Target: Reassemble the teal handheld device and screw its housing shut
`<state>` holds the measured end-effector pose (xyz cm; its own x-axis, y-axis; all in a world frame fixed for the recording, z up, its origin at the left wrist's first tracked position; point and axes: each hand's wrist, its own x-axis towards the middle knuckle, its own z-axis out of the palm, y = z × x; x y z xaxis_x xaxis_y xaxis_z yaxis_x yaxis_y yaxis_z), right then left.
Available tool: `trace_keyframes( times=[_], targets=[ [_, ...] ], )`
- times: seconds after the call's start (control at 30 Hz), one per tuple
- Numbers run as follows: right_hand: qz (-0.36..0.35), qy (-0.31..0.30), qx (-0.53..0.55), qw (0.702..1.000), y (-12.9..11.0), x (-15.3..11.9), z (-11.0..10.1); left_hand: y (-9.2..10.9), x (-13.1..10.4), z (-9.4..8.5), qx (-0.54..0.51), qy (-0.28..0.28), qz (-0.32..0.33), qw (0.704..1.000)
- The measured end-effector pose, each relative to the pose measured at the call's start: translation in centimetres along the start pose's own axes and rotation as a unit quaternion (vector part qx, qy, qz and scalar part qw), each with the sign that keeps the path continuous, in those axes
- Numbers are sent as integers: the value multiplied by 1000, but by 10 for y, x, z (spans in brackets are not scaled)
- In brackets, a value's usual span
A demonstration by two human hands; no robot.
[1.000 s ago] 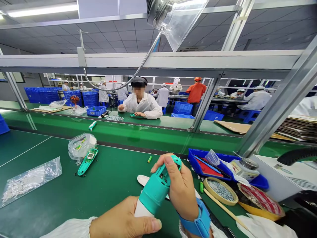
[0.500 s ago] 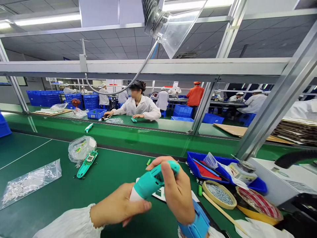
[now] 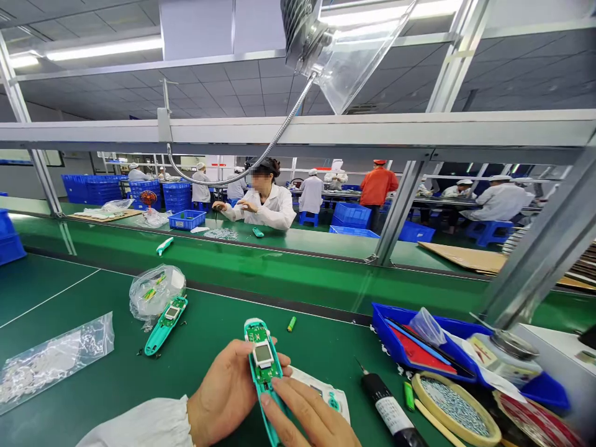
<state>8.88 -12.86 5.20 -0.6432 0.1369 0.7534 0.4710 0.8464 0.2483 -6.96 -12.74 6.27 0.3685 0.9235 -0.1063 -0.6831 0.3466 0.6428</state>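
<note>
Grip: the left hand (image 3: 228, 394) is wrapped around the back of a teal half-shell (image 3: 261, 372), fingers closed on it; the right hand (image 3: 307, 419) rests fingertips on its lower edge, pinching it lightly.
Shell: lower middle of the frame, open face up, showing a green circuit board (image 3: 257, 338) with a small grey screen (image 3: 263, 354).
Under the hands: a white cover (image 3: 326, 394) lies flat on the green table (image 3: 93, 385), just right of the shell.
Left: a second open shell (image 3: 165, 316) beside a crumpled clear bag (image 3: 156, 288); a flat bag of small parts (image 3: 51, 357) at the left edge.
Right: a black pen-like tool (image 3: 388, 410), a blue tray (image 3: 447, 357), a round dish of screws (image 3: 454, 410).
Behind: a person in a white coat (image 3: 265, 208) across the belt.
</note>
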Motion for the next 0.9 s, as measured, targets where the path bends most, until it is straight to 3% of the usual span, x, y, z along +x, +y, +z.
trace_keyframes(
  times=[0.13,0.23,0.3,0.37,0.47,0.53,0.63,0.9],
  targets=[
    [18,-45,-22,999,2,11,2,7,6,-1,75,69,15,995],
    [150,-32,79,985,3,6,6,8,8,-9,129,85,3,988],
    [288,-30,179,940,1,2,6,6,7,-13,161,91,-19,983],
    [412,-28,267,871,-1,0,6,2,5,-16,189,96,-40,976],
    [527,-40,366,766,-4,2,5,-2,2,-14,220,94,-67,969],
    [562,-45,399,723,-4,3,5,-4,0,-12,238,85,-76,964],
    [580,-57,425,693,-4,4,7,-5,-2,-8,267,82,-85,956],
    [568,-61,465,676,-8,5,11,-9,-4,-7,345,83,-83,931]
  ],
)
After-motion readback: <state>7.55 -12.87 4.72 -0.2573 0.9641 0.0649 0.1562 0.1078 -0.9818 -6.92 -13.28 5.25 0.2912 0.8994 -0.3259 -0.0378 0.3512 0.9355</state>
